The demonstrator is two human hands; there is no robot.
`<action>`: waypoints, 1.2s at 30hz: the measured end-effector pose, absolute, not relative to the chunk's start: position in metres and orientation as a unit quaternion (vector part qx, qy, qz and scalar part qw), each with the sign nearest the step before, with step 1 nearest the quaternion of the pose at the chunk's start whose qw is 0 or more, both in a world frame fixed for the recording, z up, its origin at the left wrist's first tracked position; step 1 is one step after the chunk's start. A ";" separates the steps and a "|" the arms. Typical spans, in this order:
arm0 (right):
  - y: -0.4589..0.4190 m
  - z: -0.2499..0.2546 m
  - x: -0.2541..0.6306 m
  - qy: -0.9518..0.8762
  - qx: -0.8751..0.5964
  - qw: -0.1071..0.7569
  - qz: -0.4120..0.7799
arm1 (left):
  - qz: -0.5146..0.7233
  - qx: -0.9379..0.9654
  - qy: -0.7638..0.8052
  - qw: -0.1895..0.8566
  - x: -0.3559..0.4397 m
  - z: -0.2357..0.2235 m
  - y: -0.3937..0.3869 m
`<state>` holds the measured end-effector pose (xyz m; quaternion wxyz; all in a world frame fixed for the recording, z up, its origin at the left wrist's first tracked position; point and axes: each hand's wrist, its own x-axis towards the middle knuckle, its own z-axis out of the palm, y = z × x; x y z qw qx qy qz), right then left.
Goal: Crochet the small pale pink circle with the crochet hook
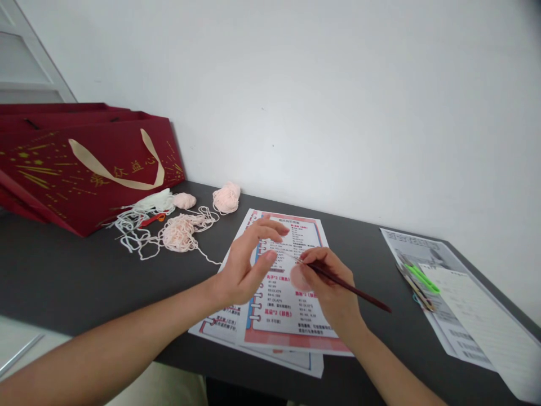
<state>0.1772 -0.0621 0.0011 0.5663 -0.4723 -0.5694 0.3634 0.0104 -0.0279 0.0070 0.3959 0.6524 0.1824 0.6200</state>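
My right hand [333,282] grips a crochet hook [357,290] with a dark wooden handle, its thin metal end pointing left toward my left hand. My left hand [247,259] is raised over the printed sheets [287,338], thumb and fingers apart. A strand of pale pink yarn [207,256] runs from a loose ball [180,232] to the sheets beside my left wrist; its path beyond there is hidden. Below the hook tip shows a pale pink round patch [301,277]; whether it is printed or yarn, I cannot tell.
Left on the dark table [105,282] lie another pink ball [227,198], tangled white yarn [137,237] and a small red tool [150,220]. Dark red gift bags [118,208] stand behind. At right, papers [469,316] carry a bright green tool [422,277].
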 end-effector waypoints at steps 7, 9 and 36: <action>-0.064 -0.005 0.183 -0.589 -0.466 0.604 0.267 | 0.471 0.780 0.297 0.285 0.011 0.000 -0.025; -0.065 -0.006 0.183 -0.595 -0.441 0.624 0.249 | 0.416 0.808 0.304 0.285 0.014 0.000 -0.024; -0.053 -0.017 0.184 -0.468 -0.381 0.577 0.550 | 0.334 0.519 0.331 0.714 0.020 0.008 -0.021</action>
